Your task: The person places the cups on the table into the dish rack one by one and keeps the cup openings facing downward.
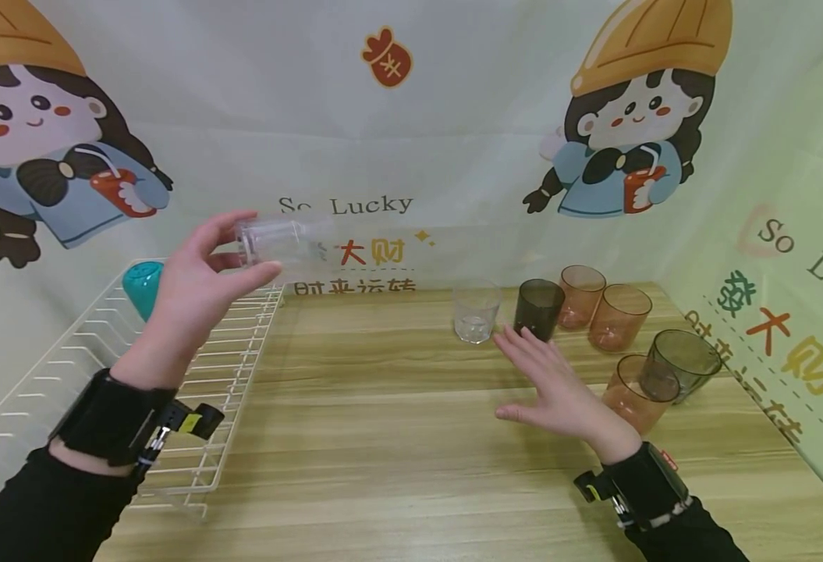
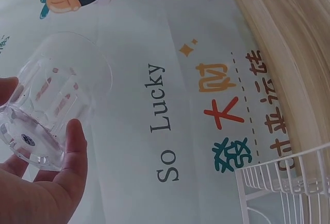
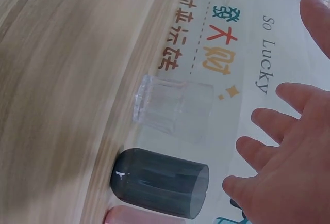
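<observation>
My left hand (image 1: 200,273) grips a clear drinking glass (image 1: 278,240) near its base, raised over the white wire rack (image 1: 253,351). In the left wrist view this clear glass (image 2: 64,97) is tilted, thumb and fingers around its thick bottom. My right hand (image 1: 555,386) holds nothing; its fingers are spread, palm down over the wooden table. Close ahead of its fingertips stand a second clear glass (image 1: 476,316) and a dark grey glass (image 1: 539,304), both upright. The right wrist view shows that same dark glass (image 3: 154,180) beside the clear one (image 3: 172,105).
Two amber-pink glasses (image 1: 619,320) stand at the back right. Nearer, another pinkish glass (image 1: 639,406) is beside an olive-grey glass (image 1: 688,355). A teal object (image 1: 143,282) sits in the rack, partly behind my left arm. Printed cloth hangs behind the wooden table (image 1: 376,437).
</observation>
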The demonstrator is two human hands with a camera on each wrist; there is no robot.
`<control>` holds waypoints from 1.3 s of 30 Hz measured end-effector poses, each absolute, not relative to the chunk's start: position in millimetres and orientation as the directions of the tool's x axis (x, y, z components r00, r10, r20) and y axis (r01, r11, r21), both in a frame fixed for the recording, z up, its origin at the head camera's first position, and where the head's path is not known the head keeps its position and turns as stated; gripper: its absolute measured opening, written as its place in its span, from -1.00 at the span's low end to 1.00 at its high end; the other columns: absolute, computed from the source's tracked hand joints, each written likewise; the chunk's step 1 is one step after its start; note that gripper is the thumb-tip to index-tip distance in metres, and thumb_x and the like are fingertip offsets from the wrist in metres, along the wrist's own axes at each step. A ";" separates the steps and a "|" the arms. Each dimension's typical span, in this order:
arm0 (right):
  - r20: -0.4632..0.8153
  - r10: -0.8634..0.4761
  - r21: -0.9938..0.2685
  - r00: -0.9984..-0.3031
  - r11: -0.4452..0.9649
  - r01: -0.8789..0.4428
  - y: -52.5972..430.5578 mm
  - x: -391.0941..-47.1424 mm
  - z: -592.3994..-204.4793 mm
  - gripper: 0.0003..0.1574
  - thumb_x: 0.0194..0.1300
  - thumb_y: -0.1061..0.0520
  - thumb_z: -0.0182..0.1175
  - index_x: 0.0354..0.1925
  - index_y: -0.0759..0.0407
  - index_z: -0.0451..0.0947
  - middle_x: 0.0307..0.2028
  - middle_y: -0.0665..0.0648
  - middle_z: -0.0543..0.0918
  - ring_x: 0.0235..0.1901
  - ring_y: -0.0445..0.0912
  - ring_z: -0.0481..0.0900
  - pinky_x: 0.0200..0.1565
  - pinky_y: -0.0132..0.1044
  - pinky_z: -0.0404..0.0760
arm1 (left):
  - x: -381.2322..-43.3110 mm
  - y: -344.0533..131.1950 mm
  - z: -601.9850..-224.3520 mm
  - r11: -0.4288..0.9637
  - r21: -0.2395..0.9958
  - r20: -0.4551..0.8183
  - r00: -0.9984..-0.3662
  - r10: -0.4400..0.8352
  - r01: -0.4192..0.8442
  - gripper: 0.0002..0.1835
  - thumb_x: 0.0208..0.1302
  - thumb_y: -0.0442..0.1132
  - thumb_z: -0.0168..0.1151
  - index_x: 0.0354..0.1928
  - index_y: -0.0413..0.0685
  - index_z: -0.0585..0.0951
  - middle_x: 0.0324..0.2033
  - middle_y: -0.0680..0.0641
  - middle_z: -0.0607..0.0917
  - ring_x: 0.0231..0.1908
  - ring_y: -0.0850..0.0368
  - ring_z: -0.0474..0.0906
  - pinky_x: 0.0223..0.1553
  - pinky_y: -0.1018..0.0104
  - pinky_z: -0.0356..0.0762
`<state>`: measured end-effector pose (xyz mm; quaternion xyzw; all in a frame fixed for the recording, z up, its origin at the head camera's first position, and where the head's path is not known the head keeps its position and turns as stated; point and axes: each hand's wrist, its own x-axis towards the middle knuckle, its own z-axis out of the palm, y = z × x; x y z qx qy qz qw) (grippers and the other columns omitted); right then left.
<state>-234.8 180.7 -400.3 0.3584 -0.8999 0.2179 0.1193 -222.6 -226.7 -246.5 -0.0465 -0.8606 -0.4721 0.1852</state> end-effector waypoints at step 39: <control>0.325 -0.569 -0.361 -0.755 0.663 -0.656 193.3 -233.2 -413.1 0.18 0.04 -0.28 0.27 0.42 0.24 0.04 0.40 0.23 -0.03 0.36 0.13 -0.16 0.25 0.26 -0.16 | -280.3 -303.3 -276.6 0.599 0.798 0.217 -0.899 -0.381 -0.061 -0.06 0.09 0.18 0.23 0.46 0.12 0.05 0.38 -0.13 0.06 0.26 -0.07 0.09 0.11 0.02 0.34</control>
